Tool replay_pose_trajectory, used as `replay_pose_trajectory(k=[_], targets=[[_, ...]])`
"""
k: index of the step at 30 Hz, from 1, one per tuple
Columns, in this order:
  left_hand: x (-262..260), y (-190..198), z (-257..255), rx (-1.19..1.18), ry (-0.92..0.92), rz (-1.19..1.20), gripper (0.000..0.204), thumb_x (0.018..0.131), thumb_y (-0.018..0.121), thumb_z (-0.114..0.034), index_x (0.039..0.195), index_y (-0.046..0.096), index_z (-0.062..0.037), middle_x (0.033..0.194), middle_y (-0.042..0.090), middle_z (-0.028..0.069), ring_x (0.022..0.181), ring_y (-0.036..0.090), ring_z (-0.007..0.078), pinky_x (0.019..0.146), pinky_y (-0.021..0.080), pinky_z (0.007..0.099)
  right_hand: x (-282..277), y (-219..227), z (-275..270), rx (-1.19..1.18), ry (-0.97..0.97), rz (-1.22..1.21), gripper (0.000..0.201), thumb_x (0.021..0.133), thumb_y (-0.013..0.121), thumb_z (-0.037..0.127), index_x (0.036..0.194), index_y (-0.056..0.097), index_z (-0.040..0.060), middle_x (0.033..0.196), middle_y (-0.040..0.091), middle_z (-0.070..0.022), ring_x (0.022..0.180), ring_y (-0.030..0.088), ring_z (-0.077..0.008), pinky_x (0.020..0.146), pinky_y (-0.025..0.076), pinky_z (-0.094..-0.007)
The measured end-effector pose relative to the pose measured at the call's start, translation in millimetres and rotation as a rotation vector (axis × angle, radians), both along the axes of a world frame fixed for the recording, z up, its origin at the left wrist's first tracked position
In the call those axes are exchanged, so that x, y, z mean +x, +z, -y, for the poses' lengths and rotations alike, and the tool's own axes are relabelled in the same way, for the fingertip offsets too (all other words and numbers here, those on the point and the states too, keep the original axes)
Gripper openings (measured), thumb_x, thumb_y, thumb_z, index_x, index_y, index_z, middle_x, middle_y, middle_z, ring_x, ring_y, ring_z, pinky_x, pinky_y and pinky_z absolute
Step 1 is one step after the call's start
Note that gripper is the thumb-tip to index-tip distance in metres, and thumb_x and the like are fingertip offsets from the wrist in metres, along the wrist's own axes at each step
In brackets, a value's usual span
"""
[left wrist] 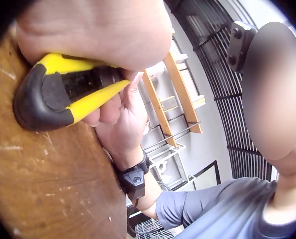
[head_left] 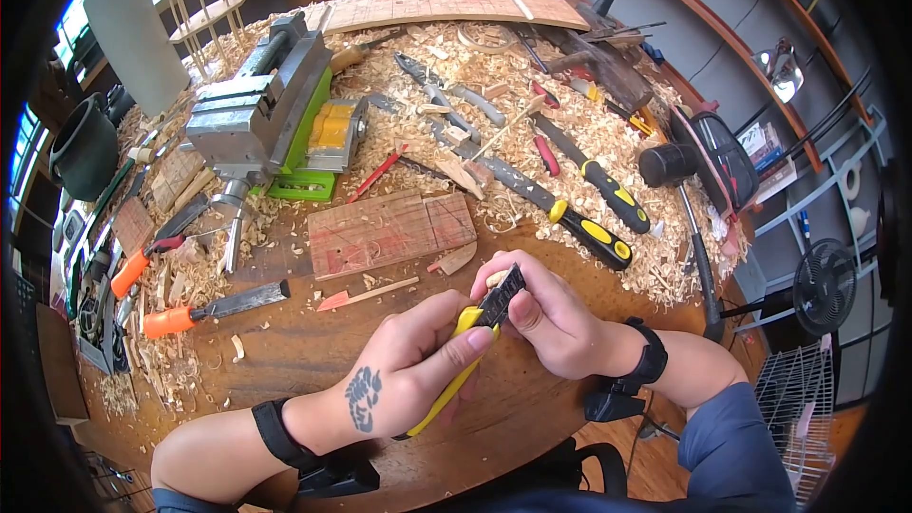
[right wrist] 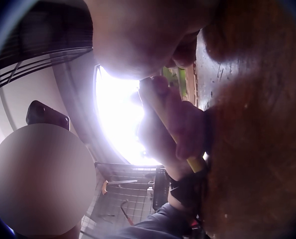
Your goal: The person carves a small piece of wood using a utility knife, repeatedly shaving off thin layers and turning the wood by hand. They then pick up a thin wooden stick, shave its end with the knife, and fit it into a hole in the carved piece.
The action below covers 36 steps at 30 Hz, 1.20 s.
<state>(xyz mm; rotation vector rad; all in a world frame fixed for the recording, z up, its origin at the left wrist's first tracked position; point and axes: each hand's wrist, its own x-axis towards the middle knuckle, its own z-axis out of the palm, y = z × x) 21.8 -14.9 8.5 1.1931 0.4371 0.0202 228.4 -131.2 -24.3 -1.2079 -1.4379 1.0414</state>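
In the head view my left hand [head_left: 408, 361] grips a yellow and black utility knife [head_left: 465, 323], thumb along its handle. The knife slants up and to the right over the near table edge. Its black rear end shows large in the left wrist view, below the palm. My right hand [head_left: 556, 323] pinches a small pale piece of wood [head_left: 496, 279] at the knife's dark front end, with the thumb right at the blade. Fingers hide most of the wood. In the right wrist view, dark and blurred, the yellow handle [right wrist: 160, 112] crosses the left hand's fingers.
Ahead lie a flat wooden board [head_left: 380, 233], a small wooden knife shape [head_left: 366, 294] with a red tip and an orange-handled chisel [head_left: 218, 309]. A metal vise [head_left: 252, 114] stands at back left. Yellow-black-handled tools [head_left: 589, 233] and a black mallet [head_left: 665, 166] lie among shavings.
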Motion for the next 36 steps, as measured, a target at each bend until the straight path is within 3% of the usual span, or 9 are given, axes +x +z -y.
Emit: replay_pose_trajectory(k=[10, 15, 18, 27, 36], targets=[[0, -3, 1, 0.025, 0.009, 0.01, 0.028, 0.116, 0.058, -0.028, 0.124, 0.06, -0.0009, 0.075, 0.066, 0.0043, 0.056, 0.064, 0.0121, 0.051, 0.047, 0.0277, -1, 0, 0, 0.021, -0.02, 0.019, 0.048, 0.118, 0.043, 0.046, 0.132, 0.055, 0.002, 0.123, 0.065, -0.0125, 0.114, 0.065, -0.0216, 0.102, 0.05, -0.037], [-2, -4, 0, 0.038, 0.011, 0.007, 0.028, 0.116, 0.059, -0.028, 0.123, 0.06, -0.001, 0.074, 0.066, 0.0036, 0.056, 0.064, 0.0116, 0.051, 0.047, 0.0276, 3, -4, 2, -0.064, -0.03, -0.005, 0.049, 0.118, 0.046, 0.048, 0.13, 0.054, 0.002, 0.113, 0.063, -0.0081, 0.103, 0.06, -0.0147, 0.095, 0.05, -0.0328], [-2, -4, 0, 0.043, 0.017, 0.009, 0.028, 0.116, 0.059, -0.028, 0.125, 0.06, -0.0008, 0.074, 0.066, 0.0034, 0.057, 0.065, 0.0113, 0.051, 0.047, 0.0276, 6, -7, 1, -0.062, 0.005, -0.019, 0.049, 0.117, 0.047, 0.049, 0.133, 0.053, 0.0021, 0.114, 0.06, -0.0073, 0.101, 0.057, -0.012, 0.093, 0.049, -0.0306], [-1, -1, 0, -0.002, -0.017, 0.017, 0.031, 0.116, 0.058, -0.028, 0.131, 0.058, -0.0008, 0.076, 0.066, 0.0044, 0.058, 0.064, 0.0118, 0.053, 0.048, 0.028, 1, 4, -3, 0.063, 0.036, 0.04, 0.052, 0.119, 0.039, 0.047, 0.142, 0.05, 0.0023, 0.129, 0.058, -0.0121, 0.121, 0.058, -0.022, 0.108, 0.045, -0.0373], [-1, -3, 0, -0.004, -0.008, 0.006, 0.031, 0.116, 0.059, -0.029, 0.129, 0.058, -0.0009, 0.077, 0.067, 0.0049, 0.058, 0.064, 0.0124, 0.053, 0.048, 0.0283, 2, 2, -1, 0.064, 0.001, 0.122, 0.046, 0.119, 0.042, 0.045, 0.133, 0.052, 0.0023, 0.119, 0.059, -0.0094, 0.108, 0.06, -0.0193, 0.097, 0.048, -0.0353]])
